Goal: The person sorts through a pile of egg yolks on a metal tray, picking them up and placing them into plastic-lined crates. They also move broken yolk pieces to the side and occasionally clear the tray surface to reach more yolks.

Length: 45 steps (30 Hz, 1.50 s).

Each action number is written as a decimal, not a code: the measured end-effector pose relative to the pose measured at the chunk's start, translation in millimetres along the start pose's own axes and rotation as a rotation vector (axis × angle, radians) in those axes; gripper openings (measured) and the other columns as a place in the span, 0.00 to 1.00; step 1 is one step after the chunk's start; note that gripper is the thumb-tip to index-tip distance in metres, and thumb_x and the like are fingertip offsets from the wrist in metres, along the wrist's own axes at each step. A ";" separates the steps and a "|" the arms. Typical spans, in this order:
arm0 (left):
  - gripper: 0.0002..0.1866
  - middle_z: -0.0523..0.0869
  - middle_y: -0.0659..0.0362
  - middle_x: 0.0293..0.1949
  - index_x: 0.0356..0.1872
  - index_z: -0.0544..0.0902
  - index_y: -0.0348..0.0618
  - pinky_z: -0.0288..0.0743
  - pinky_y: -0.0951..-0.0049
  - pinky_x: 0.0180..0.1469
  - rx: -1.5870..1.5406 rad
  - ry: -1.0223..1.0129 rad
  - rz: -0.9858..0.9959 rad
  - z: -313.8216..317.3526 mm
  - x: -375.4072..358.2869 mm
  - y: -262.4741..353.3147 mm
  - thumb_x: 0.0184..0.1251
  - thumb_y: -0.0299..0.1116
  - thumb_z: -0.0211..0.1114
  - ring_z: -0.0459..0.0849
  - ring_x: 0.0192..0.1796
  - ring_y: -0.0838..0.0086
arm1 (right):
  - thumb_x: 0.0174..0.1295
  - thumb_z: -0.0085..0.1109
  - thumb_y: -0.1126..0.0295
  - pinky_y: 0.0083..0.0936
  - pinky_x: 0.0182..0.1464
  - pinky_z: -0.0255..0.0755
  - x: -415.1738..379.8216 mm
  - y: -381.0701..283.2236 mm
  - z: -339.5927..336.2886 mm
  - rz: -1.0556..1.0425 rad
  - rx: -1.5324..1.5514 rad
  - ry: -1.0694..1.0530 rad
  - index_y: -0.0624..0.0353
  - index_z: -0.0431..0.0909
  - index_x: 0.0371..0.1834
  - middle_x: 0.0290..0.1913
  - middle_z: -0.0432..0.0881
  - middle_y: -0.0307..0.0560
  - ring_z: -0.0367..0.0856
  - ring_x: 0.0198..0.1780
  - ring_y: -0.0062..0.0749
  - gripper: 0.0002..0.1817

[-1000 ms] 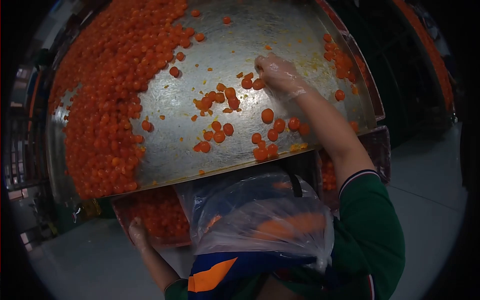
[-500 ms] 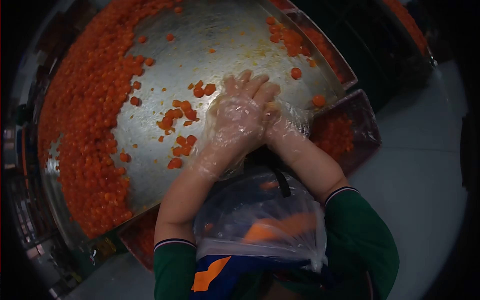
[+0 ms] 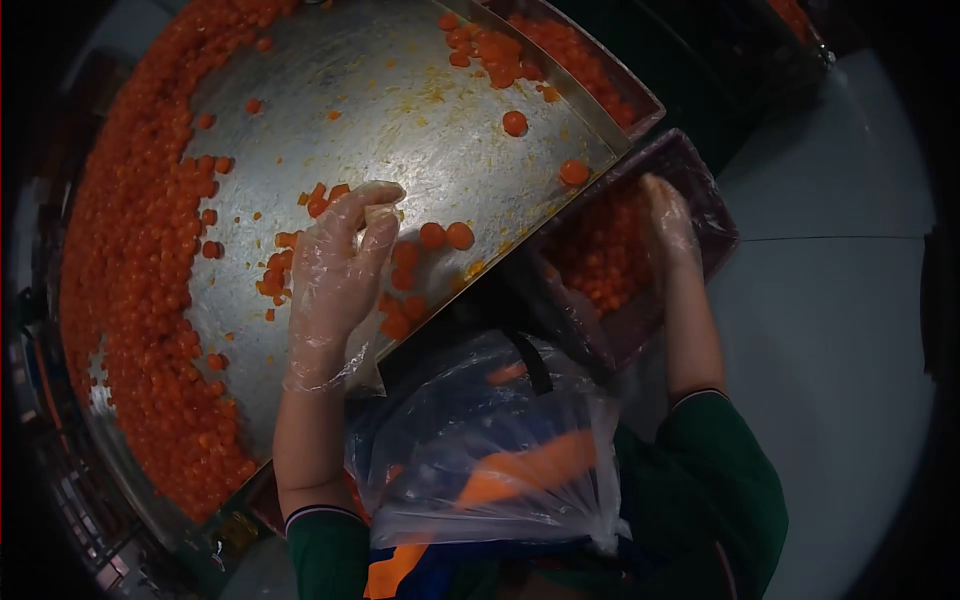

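My left hand, in a clear plastic glove, hovers over the metal tray, thumb and fingers curved with a gap between them. Small orange round pieces lie beside and below it; nothing shows in its grasp. On the right, my right hand, also gloved, reaches over the side of a dark red crate lined with plastic. Orange pieces fill part of that crate. The right fingers are stretched out near its inner wall, and I see nothing held.
A thick heap of orange pieces covers the left side of the tray. Another crate with orange pieces stands beyond the tray's right edge. Grey floor lies to the right. A plastic-covered apron is in front of my body.
My hands have come apart: the left moved left over the tray, the right moved right to the crate. More orange pieces now show near the tray's front edge. The view has shifted.
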<state>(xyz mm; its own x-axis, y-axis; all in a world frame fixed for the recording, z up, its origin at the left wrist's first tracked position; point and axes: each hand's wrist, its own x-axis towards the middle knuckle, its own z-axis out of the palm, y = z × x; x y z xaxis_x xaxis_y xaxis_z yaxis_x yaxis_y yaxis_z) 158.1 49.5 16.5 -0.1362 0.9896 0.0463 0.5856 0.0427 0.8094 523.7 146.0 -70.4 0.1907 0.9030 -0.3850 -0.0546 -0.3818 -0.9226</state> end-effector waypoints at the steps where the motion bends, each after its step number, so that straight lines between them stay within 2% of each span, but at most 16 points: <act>1: 0.15 0.88 0.55 0.45 0.50 0.83 0.47 0.77 0.68 0.52 0.005 -0.006 -0.007 1.9 -1.3 -2.7 0.70 0.41 0.60 0.86 0.49 0.69 | 0.69 0.54 0.64 0.21 0.37 0.75 3.5 2.1 -0.3 0.001 0.065 -0.008 0.56 0.76 0.51 0.41 0.78 0.42 0.77 0.35 0.24 0.12; 6: 0.14 0.88 0.57 0.42 0.51 0.84 0.46 0.76 0.72 0.50 -0.289 -0.019 -0.107 9.4 0.3 -10.8 0.71 0.39 0.59 0.84 0.43 0.75 | 0.63 0.56 0.75 0.18 0.39 0.75 -10.4 -47.2 32.8 -0.111 0.237 -0.250 0.62 0.77 0.48 0.39 0.78 0.42 0.77 0.35 0.23 0.10; 12: 0.15 0.87 0.53 0.42 0.51 0.83 0.45 0.76 0.70 0.53 -0.176 -0.248 -0.137 41.0 4.1 13.3 0.70 0.39 0.59 0.85 0.48 0.70 | 0.57 0.58 0.78 0.24 0.46 0.76 -0.6 -71.7 60.5 -0.269 -0.143 -0.384 0.62 0.80 0.45 0.42 0.81 0.47 0.81 0.39 0.30 0.12; 14: 0.16 0.87 0.53 0.44 0.52 0.82 0.44 0.76 0.69 0.55 -0.183 -0.260 -0.091 51.2 7.5 13.0 0.69 0.39 0.59 0.85 0.49 0.68 | 0.55 0.59 0.76 0.26 0.46 0.72 3.3 -71.6 77.8 -0.766 -1.071 -0.363 0.61 0.80 0.36 0.36 0.78 0.47 0.77 0.38 0.30 0.06; 17: 0.14 0.86 0.57 0.45 0.52 0.82 0.40 0.75 0.71 0.56 -0.346 -0.268 -0.138 34.6 10.7 26.8 0.71 0.36 0.61 0.82 0.49 0.73 | 0.55 0.58 0.75 0.28 0.44 0.72 9.8 -74.8 104.9 -0.650 -1.691 -0.678 0.62 0.79 0.34 0.33 0.78 0.49 0.77 0.39 0.32 0.05; 20: 0.22 0.82 0.52 0.50 0.56 0.78 0.37 0.76 0.66 0.55 -0.630 -0.032 -0.216 5.1 11.0 -3.7 0.72 0.44 0.59 0.81 0.53 0.65 | 0.55 0.59 0.73 0.30 0.44 0.73 19.6 -60.3 127.4 -0.324 -1.391 -0.872 0.63 0.78 0.33 0.35 0.80 0.48 0.78 0.42 0.32 0.06; 23: 0.41 0.69 0.45 0.64 0.69 0.64 0.43 0.74 0.57 0.60 -1.129 -0.102 -0.546 9.5 2.7 -29.4 0.68 0.66 0.50 0.74 0.62 0.54 | 0.56 0.63 0.62 0.38 0.50 0.75 -22.5 -51.4 172.2 -0.397 -0.763 -0.991 0.60 0.79 0.47 0.42 0.84 0.51 0.82 0.46 0.42 0.18; 25: 0.40 0.67 0.44 0.66 0.70 0.65 0.46 0.78 0.54 0.56 -1.480 -0.175 -0.608 20.6 -9.0 -24.9 0.68 0.66 0.50 0.74 0.63 0.51 | 0.58 0.63 0.58 0.36 0.58 0.71 -71.0 -68.6 197.9 -0.555 -0.608 -1.126 0.57 0.78 0.53 0.51 0.82 0.52 0.79 0.54 0.42 0.22; 26: 0.32 0.76 0.48 0.57 0.65 0.70 0.48 0.84 0.62 0.42 -1.460 0.094 -0.675 14.7 -15.1 -8.3 0.70 0.60 0.54 0.81 0.54 0.58 | 0.58 0.63 0.55 0.36 0.62 0.69 -84.5 -71.4 203.1 -0.653 -0.573 -1.210 0.54 0.76 0.57 0.56 0.80 0.52 0.77 0.59 0.42 0.25; 28: 0.23 0.80 0.58 0.42 0.57 0.75 0.48 0.78 0.81 0.26 -1.635 0.041 -0.475 -9.9 -40.8 -69.3 0.71 0.52 0.57 0.83 0.37 0.73 | 0.61 0.63 0.57 0.38 0.65 0.70 -76.0 -67.3 207.0 -0.963 -0.874 -0.907 0.49 0.72 0.65 0.64 0.75 0.51 0.74 0.63 0.42 0.28; 29: 0.16 0.75 0.66 0.30 0.52 0.77 0.51 0.66 0.84 0.18 -1.629 0.122 -0.549 -37.3 -63.4 -67.3 0.70 0.47 0.61 0.73 0.24 0.81 | 0.62 0.63 0.57 0.39 0.66 0.69 -51.5 -72.5 202.1 -0.998 -0.921 -0.806 0.49 0.71 0.65 0.64 0.74 0.51 0.74 0.64 0.42 0.28; 33: 0.10 0.73 0.65 0.28 0.42 0.78 0.50 0.68 0.84 0.19 -1.039 0.405 -0.566 -117.9 -196.5 -74.2 0.70 0.42 0.61 0.72 0.24 0.82 | 0.63 0.60 0.65 0.35 0.60 0.72 15.6 -67.4 154.2 -0.941 -1.334 -0.308 0.54 0.76 0.58 0.59 0.77 0.54 0.76 0.60 0.43 0.19; 39: 0.04 0.86 0.56 0.37 0.34 0.87 0.41 0.76 0.70 0.44 0.292 0.507 -0.826 -116.7 -245.9 -21.7 0.62 0.25 0.65 0.84 0.38 0.71 | 0.60 0.54 0.69 0.36 0.57 0.73 17.4 -46.4 161.3 -0.504 -1.332 -0.612 0.53 0.81 0.48 0.50 0.82 0.51 0.79 0.53 0.43 0.13; 42: 0.09 0.87 0.54 0.40 0.42 0.86 0.45 0.76 0.66 0.48 0.510 0.216 -0.356 -95.4 -192.5 -9.1 0.61 0.27 0.66 0.84 0.44 0.63 | 0.61 0.56 0.66 0.35 0.55 0.74 -13.8 -37.7 184.3 -0.525 -1.205 -0.741 0.51 0.81 0.48 0.45 0.83 0.49 0.79 0.53 0.39 0.13; 44: 0.12 0.87 0.55 0.41 0.47 0.85 0.50 0.76 0.60 0.50 0.408 0.057 -0.140 -62.0 -148.4 -24.7 0.63 0.36 0.66 0.84 0.45 0.60 | 0.62 0.56 0.64 0.36 0.52 0.75 -42.0 -13.0 196.3 -0.992 -1.146 -0.825 0.48 0.81 0.48 0.43 0.82 0.47 0.80 0.51 0.35 0.12; 45: 0.13 0.87 0.54 0.41 0.47 0.85 0.50 0.75 0.59 0.50 0.439 -0.044 -0.118 -43.2 -124.4 -29.5 0.65 0.41 0.63 0.84 0.46 0.59 | 0.61 0.57 0.64 0.37 0.51 0.76 -69.1 -19.3 204.6 -0.984 -1.289 -0.913 0.46 0.81 0.49 0.44 0.81 0.46 0.80 0.51 0.35 0.13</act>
<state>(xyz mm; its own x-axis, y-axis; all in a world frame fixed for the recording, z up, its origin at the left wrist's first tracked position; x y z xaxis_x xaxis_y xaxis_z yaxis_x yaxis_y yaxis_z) 123.3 -80.8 12.1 -0.1936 0.9790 -0.0641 0.8529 0.2003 0.4822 311.0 131.2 -30.8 -0.8557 0.5103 -0.0855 0.5019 0.7784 -0.3771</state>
